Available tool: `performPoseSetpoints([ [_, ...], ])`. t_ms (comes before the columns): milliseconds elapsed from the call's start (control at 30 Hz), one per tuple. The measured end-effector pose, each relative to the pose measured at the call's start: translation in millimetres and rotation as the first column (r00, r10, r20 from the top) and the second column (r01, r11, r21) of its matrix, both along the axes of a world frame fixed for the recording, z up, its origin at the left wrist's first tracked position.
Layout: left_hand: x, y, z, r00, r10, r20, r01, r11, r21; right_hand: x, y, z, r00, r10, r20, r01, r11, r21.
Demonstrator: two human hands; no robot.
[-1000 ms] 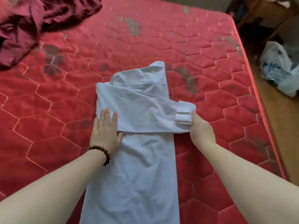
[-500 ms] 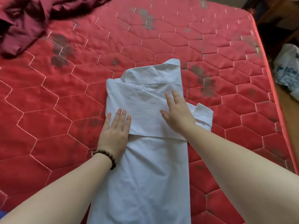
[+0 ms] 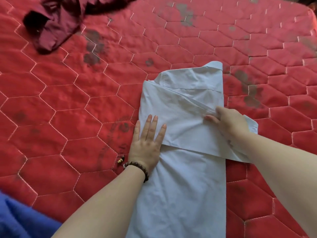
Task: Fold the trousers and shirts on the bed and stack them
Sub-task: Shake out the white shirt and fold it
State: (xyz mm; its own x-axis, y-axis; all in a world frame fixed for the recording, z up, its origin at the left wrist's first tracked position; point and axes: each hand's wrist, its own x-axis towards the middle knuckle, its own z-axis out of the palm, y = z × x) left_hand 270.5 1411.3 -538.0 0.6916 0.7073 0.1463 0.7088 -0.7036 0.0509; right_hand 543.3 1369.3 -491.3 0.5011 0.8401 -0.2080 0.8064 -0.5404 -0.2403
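A pale blue shirt (image 3: 181,177) lies lengthwise on the red quilted mattress (image 3: 68,117), collar at the far end, one sleeve folded across its body. My left hand (image 3: 147,140) rests flat with straight fingers on the shirt's left edge, a bead bracelet on the wrist. My right hand (image 3: 228,121) lies on the folded sleeve near the shirt's right edge, fingers bent and bunching a ridge of cloth. The sleeve's cuff (image 3: 252,124) sticks out past the right hand.
A crumpled maroon garment (image 3: 56,23) lies at the far left of the mattress. Blue cloth (image 3: 18,220) shows at the lower left corner. Dark stains mark the mattress in several spots. The bed's far right corner is at the top right.
My right hand slid from the cuff onto the sleeve and now gathers the cloth near the right edge. The left hand stays pressed in place. The view has shifted left.
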Motion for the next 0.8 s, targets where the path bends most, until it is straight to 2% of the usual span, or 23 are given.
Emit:
performPoseSetpoints([
  [67, -0.1, -0.2, -1.3, 1.0, -0.002, 0.01, 0.002, 1.0, 0.012, 11.8, -5.7, 3.1, 1.0, -0.01, 0.022, 0.01, 1.0, 0.007],
  [233, -0.2, -0.9, -1.0, 1.0, -0.009, 0.021, 0.009, 1.0, 0.008, 42.5, -24.6, 7.3, 0.989, -0.046, 0.141, 0.062, 0.992, -0.111],
  [400, -0.1, -0.2, -0.2, 1.0, -0.018, 0.021, 0.019, 1.0, -0.014, 29.0, -15.2, 1.9, 0.979, -0.033, 0.201, 0.062, 0.988, -0.141],
  [500, -0.9, 0.6, -0.1, 0.999, -0.034, 0.02, 0.034, 0.999, -0.017, 3.3, 10.3, -3.4, 0.98, 0.016, 0.198, 0.004, 0.995, -0.102],
  [600, -1.0, 1.8, -1.1, 0.999, -0.039, 0.002, 0.039, 0.998, -0.044, -9.9, 33.7, -5.7, 0.991, -0.01, 0.132, 0.015, 0.999, -0.041],
  [667, -1.0, 1.4, -1.7, 0.999, -0.033, -0.017, 0.032, 0.997, -0.065, -6.3, 41.3, -7.6, 0.99, -0.009, 0.142, 0.008, 1.0, 0.007],
  [800, -0.9, 2.2, -3.2, 0.999, -0.037, -0.035, 0.034, 0.996, -0.088, 2.0, 41.7, -11.2, 0.981, -0.021, 0.195, 0.031, 0.999, -0.045],
])
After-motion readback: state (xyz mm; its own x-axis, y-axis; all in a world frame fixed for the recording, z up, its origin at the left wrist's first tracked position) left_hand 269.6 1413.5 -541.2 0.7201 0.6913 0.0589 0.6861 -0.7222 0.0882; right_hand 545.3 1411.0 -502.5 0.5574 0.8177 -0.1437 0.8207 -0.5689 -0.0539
